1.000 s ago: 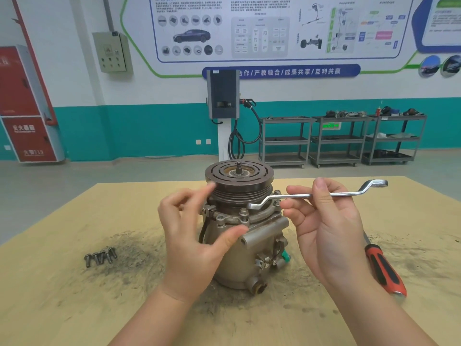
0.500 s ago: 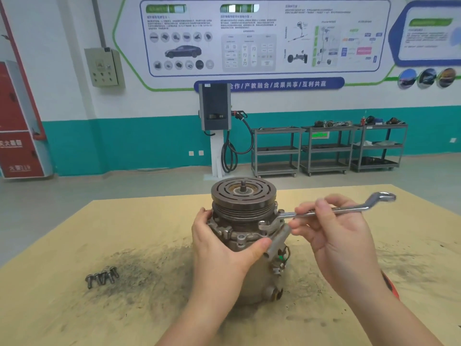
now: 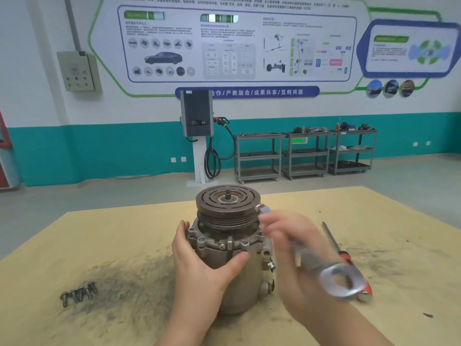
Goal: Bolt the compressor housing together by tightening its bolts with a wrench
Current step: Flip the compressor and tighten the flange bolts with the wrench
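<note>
I have the compressor (image 3: 232, 258) standing upright on the workbench (image 3: 99, 245), pulley (image 3: 227, 200) on top, so the ring of flange bolts faces up where a wrench can reach them. My left hand (image 3: 199, 260) is wrapped around the housing from about 9 o'clock, thumb across the front below the flange and fingers around the back; I judge that grip is there to stop the body turning under the wrench's pull. My right hand (image 3: 296, 248) is closed on the shank of the wrench (image 3: 324, 268), though it is badly blurred, so how firm the hold is I cannot tell. The far end of the wrench sits at the flange edge near 2 o'clock of the housing, just under the pulley rim; whether it is seated on a bolt head there I cannot tell. The free ring end (image 3: 341, 283) points toward me at about 4 o'clock. One bolt (image 3: 229, 244) shows at the front of the flange, at 6 o'clock, just above my left thumb. Spare bolts (image 3: 78, 294) lie well apart at 8 o'clock, and a red-handled screwdriver (image 3: 349, 260) lies behind the wrench at 3 o'clock
</note>
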Demonstrator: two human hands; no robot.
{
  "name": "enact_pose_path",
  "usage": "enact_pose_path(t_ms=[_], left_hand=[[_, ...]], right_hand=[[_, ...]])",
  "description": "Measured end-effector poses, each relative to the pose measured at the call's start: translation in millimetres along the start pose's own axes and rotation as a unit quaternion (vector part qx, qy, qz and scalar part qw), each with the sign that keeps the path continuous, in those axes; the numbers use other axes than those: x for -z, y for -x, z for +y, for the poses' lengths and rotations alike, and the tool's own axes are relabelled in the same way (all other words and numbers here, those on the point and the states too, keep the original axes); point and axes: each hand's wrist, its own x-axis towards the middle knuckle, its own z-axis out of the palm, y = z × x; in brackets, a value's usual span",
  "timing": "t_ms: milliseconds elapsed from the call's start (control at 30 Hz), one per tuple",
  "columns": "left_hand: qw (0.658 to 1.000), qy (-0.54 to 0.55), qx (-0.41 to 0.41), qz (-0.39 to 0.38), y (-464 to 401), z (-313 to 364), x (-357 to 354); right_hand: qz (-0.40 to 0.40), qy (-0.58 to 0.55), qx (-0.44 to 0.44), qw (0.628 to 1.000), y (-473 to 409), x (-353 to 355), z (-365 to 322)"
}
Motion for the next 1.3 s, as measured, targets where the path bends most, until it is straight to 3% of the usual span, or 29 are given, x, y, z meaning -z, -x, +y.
enact_pose_path(t_ms=[67, 133, 200, 300, 467, 533, 567, 633, 700, 767, 833, 900, 967, 1033, 1133, 1200, 1300], left_hand=[[1.000, -0.011, -0.007, -0.009, 1.7, -1.7, -0.8], [1.000, -0.022, -0.011, -0.015, 1.6, -1.9, -2.3], [0.999, -0.024, -0.014, -0.015, 1.9, -1.1, -3.0], [0.999, -0.016, -0.022, -0.016, 2.1, -0.7, -2.5], [1.000, -0.003, -0.025, -0.012, 0.3, -2.6, -2.6], [1.000, 0.002, -0.029, -0.011, 0.8, -3.8, -2.9], [0.999, 0.002, -0.030, -0.010, 1.1, -4.4, -3.1], [0.999, 0.003, -0.037, -0.008, 1.4, -4.9, -3.9], [0.999, 0.003, -0.044, 0.001, 0.6, -6.6, -4.8], [0.999, -0.005, -0.050, 0.008, 0.2, -8.0, -7.0], [0.998, -0.019, -0.050, 0.014, 1.3, -8.4, -7.6], [0.999, -0.009, -0.045, 0.011, 1.9, -7.2, -5.3], [0.999, 0.001, -0.043, -0.002, 1.6, -7.1, -3.1], [0.999, -0.002, -0.042, -0.013, 1.1, -6.7, -1.8], [0.999, -0.013, -0.035, -0.016, 0.6, -7.1, -2.4], [0.999, -0.010, -0.035, -0.014, 0.6, -7.4, -2.5], [0.999, -0.008, -0.033, -0.014, 1.0, -6.6, -2.4]], right_hand=[[0.112, -0.102, -0.159, 0.976, -11.7, 7.8, 3.6], [0.188, -0.227, -0.345, 0.891, -19.7, 14.3, 15.5], [0.203, -0.314, -0.466, 0.802, -22.1, 18.1, 29.7], [0.193, -0.352, -0.524, 0.751, -22.0, 17.4, 44.9], [0.140, -0.378, -0.544, 0.736, -31.6, 20.0, 59.8], [0.128, -0.373, -0.504, 0.768, -22.6, 20.6, 56.8], [0.126, -0.351, -0.452, 0.810, -12.3, 20.7, 51.5], [0.102, -0.261, -0.288, 0.916, 9.5, 20.5, 38.8], [-0.007, -0.150, -0.118, 0.982, 20.1, 16.5, 24.5], [-0.134, 0.003, 0.017, 0.991, 20.9, 9.8, 18.2], [-0.162, 0.090, 0.077, 0.980, 13.8, 5.1, 12.7], [-0.113, 0.047, 0.050, 0.991, 5.1, 4.0, 7.8], [0.000, -0.045, -0.064, 0.997, -5.7, 8.9, 5.6], [0.122, -0.165, -0.248, 0.947, -18.5, 15.7, 9.8], [0.194, -0.307, -0.459, 0.811, -26.4, 24.6, 27.8], [0.204, -0.359, -0.520, 0.748, -27.4, 25.9, 37.4], [0.180, -0.389, -0.557, 0.711, -25.4, 22.3, 47.7]])
